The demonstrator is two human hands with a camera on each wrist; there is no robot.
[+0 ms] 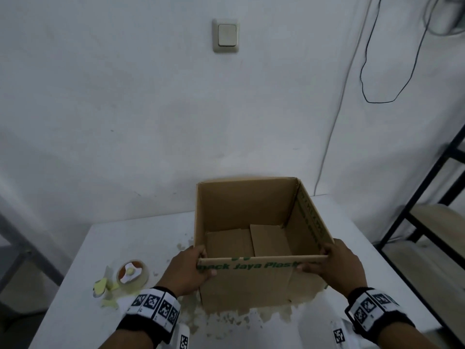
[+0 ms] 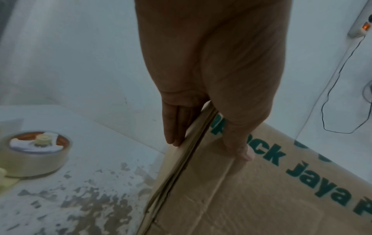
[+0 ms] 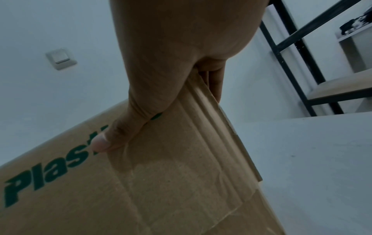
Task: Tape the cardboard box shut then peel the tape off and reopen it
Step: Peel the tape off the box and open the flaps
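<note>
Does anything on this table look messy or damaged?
Yes. The white table has patchy brown marks around the cardboard box, as if its surface has flaked or stained. Beside the tape roll lie crumpled yellowish scraps. The box itself looks creased but whole.

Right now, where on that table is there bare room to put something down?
Bare table lies between the wall and the tape roll, and right of the cardboard box. Crowded: yellow scraps beside the roll, left of the left hand.

White table [image 1: 105, 248] with worn brownish patches along near edge; beige rocker wall switch [image 1: 225, 35] on white wall; thin black cable [image 1: 392, 71] hanging at right; black metal shelf frame [image 1: 427, 192] beside table
</note>
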